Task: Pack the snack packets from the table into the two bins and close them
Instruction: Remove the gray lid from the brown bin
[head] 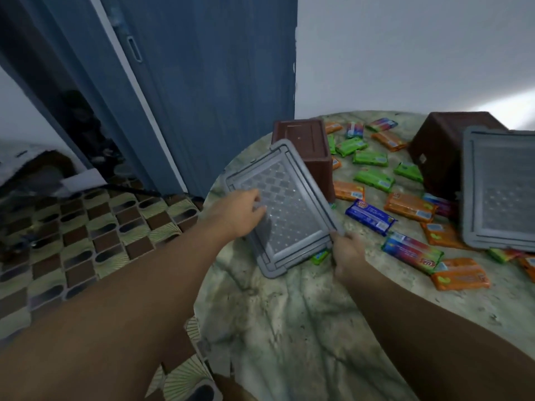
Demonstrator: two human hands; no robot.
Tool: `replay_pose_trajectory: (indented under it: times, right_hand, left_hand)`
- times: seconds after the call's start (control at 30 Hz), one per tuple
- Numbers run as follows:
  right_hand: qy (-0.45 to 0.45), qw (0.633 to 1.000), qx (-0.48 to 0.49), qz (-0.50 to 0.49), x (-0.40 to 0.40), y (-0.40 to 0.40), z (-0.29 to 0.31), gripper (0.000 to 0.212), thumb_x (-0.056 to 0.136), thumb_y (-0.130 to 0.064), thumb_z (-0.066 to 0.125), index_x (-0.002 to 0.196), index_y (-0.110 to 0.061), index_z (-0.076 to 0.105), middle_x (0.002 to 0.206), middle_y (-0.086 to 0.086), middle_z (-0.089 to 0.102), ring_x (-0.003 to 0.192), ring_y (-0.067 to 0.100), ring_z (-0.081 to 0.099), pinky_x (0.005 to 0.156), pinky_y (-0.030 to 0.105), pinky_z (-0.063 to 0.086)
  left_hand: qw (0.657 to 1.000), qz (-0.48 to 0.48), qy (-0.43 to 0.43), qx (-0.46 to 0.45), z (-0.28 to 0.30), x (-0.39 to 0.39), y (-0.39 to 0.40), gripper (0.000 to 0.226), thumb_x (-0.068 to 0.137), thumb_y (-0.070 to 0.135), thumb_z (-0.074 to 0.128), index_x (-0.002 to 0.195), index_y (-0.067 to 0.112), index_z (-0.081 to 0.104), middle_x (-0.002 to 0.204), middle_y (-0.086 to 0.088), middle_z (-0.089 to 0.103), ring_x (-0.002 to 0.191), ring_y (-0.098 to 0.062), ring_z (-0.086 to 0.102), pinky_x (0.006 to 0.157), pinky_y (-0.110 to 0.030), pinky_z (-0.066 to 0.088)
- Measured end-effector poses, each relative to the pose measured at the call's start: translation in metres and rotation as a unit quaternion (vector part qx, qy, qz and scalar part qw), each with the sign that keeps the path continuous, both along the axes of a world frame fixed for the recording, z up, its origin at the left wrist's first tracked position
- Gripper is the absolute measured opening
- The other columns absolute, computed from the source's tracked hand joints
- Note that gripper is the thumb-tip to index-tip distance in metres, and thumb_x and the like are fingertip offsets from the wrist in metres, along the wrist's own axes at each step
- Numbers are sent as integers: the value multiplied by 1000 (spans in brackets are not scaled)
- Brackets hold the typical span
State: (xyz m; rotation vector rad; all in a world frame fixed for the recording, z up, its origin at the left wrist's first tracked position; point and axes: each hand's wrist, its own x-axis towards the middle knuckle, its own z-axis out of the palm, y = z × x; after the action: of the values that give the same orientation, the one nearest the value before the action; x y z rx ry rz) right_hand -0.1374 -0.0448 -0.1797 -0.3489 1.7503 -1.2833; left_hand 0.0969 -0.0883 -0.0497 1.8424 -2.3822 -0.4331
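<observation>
A grey lid (289,209) lies tilted against a brown bin (307,149) at the table's left edge. My left hand (240,212) rests on the lid's patterned top with fingers spread. My right hand (346,250) grips the lid's near right corner. A second brown bin (443,146) stands at the right, with another grey lid (500,189) leaning against its front. Several snack packets lie scattered between and around the bins: green (373,178), orange (409,206), blue (370,217) and multicoloured (412,251). A green packet (320,256) peeks out from under the held lid.
The round table (289,328) has a marbled cover with bare surface nearest me. To the left are a patterned tiled floor (86,241) and a blue door (202,96). A white wall stands behind the table.
</observation>
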Motion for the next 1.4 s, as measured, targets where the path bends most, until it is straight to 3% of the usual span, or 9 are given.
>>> replay_pose_trajectory:
  times: [0.1, 0.2, 0.33, 0.47, 0.67, 0.87, 0.97, 1.1, 1.4]
  right_hand:
    - [-59, 994, -95, -6, 2, 9, 28, 11, 104, -21, 58, 115, -17, 58, 109, 11, 66, 94, 22, 67, 81, 42, 60]
    - [-79, 985, -155, 15, -11, 18, 49, 12, 106, -20, 55, 117, -21, 59, 117, 13, 68, 99, 24, 70, 88, 46, 61]
    - [-137, 972, -188, 37, -44, 32, 74, 33, 106, -18, 56, 138, -23, 51, 125, 9, 67, 110, 26, 69, 94, 46, 58]
    - [-110, 976, -184, 32, -80, 51, 79, 34, 104, -21, 59, 137, -21, 53, 126, 11, 67, 112, 31, 69, 96, 52, 57]
    - [24, 990, -92, 100, -113, 98, 56, 21, 101, -40, 63, 118, -29, 62, 115, 2, 73, 101, 22, 73, 91, 48, 60]
    - [146, 980, -31, 134, -159, 149, 32, 61, 94, -61, 59, 142, -25, 51, 135, -3, 63, 122, 23, 61, 106, 49, 50]
    - [215, 966, -1, 145, -198, 187, 28, 65, 100, -55, 54, 154, -23, 36, 143, -6, 54, 125, 19, 54, 110, 41, 43]
    - [316, 930, 80, 168, -262, 238, 13, 76, 98, -61, 52, 159, -24, 26, 151, 10, 49, 135, 34, 51, 109, 48, 44]
    - [456, 844, 224, 173, -392, 318, -2, 74, 98, -65, 46, 157, -22, 34, 135, 22, 44, 125, 42, 43, 105, 47, 38]
  left_hand:
    - [996, 23, 44, -78, -1, 2, -12, 46, 101, 48, 51, 137, 18, 51, 130, -9, 53, 119, -29, 49, 96, -43, 45]
    - [983, 86, 79, -141, 1, 0, -24, 58, 99, 55, 52, 140, 14, 46, 137, -16, 46, 128, -35, 40, 102, -49, 41]
    - [970, 164, 175, -35, 3, -3, -31, 82, 89, 77, 50, 142, 14, 44, 140, -12, 49, 131, -34, 44, 104, -47, 41]
    - [905, 124, 393, 109, -6, -29, -1, 40, 93, 63, 58, 114, 30, 67, 106, 14, 67, 103, -10, 63, 94, -34, 46]
    - [831, 198, 508, 113, -39, -73, 50, 29, 93, 54, 66, 100, 27, 73, 96, 5, 77, 91, -15, 73, 79, -32, 56]
    - [844, 225, 478, 87, -65, -124, 105, 45, 84, 59, 73, 109, 23, 64, 97, -1, 75, 91, -22, 73, 88, -48, 58]
    - [894, 214, 391, 44, -68, -172, 141, 42, 92, 44, 72, 106, 16, 45, 87, 0, 62, 80, -21, 62, 71, -38, 47]
    - [951, 203, 227, 46, -82, -223, 188, 49, 83, 57, 75, 86, 17, 46, 74, 0, 58, 67, -18, 55, 55, -34, 31]
    - [979, 114, 119, 119, -104, -354, 253, 51, 81, 70, 68, 83, 22, 52, 80, 3, 62, 73, -17, 61, 55, -31, 36]
